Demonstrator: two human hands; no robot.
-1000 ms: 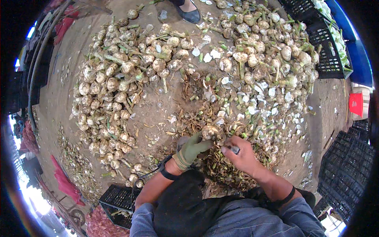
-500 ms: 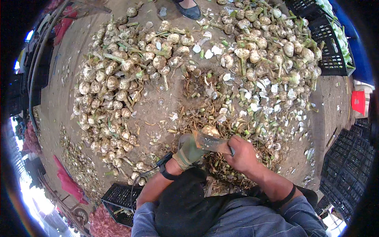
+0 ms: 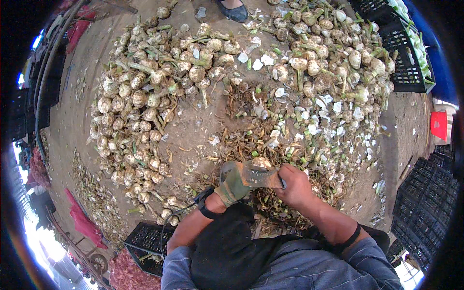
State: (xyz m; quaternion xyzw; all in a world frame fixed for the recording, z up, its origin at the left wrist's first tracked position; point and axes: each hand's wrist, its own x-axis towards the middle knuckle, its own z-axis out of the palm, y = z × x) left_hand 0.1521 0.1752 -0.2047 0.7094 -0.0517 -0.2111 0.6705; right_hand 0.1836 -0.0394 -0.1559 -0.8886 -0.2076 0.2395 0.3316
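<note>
My left hand (image 3: 233, 182), in a green-and-tan glove, is closed on a pale garlic bulb (image 3: 261, 162), partly hidden behind a blade. In my bare right hand (image 3: 294, 186) is a knife with a broad, worn, rust-stained blade (image 3: 262, 177). The blade lies across the near side of the bulb, its far end against the gloved fingers. Below both hands is a heap of dry leaves and cut stalks (image 3: 244, 140). Where the edge meets the bulb cannot be made out.
Soil-covered garlic bulbs lie in a left pile (image 3: 137, 99) and a right pile (image 3: 316, 46). White peelings (image 3: 314, 129) litter the ground. Black crates stand at the far right (image 3: 406, 58), near right (image 3: 425, 208) and near left (image 3: 145, 237). Another person's dark shoe (image 3: 234, 12) shows at the top.
Both hands, the knife and the bulb have shifted slightly to the right together. The grips look the same, and the view has moved a little.
</note>
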